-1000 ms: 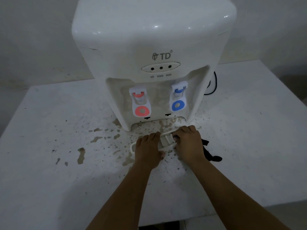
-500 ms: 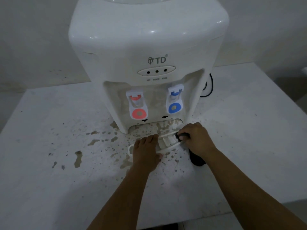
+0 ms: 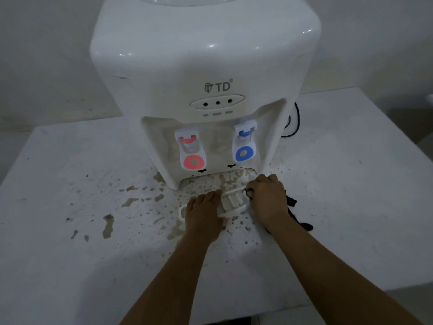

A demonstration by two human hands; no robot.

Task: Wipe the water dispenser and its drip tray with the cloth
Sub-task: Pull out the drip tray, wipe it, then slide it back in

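A white water dispenser (image 3: 206, 66) with a red tap (image 3: 192, 151) and a blue tap (image 3: 244, 144) stands at the back of the table. Its white drip tray (image 3: 232, 202) lies pulled out on the table in front of the dispenser's empty slot. My left hand (image 3: 203, 214) grips the tray's left half and covers it. My right hand (image 3: 269, 198) presses a black cloth (image 3: 293, 207) against the tray's right end. Most of the cloth is hidden under that hand; a strip trails off to the right.
The white table (image 3: 351, 207) is spotted with brown stains (image 3: 107, 225) in front and left of the dispenser. A black power cable (image 3: 295, 123) loops behind the dispenser on the right. The table's front edge runs just below my forearms.
My right hand with the cloth has shifted along the tray's right end, and the cloth's tail now trails out to the right. My left hand stays on the tray.
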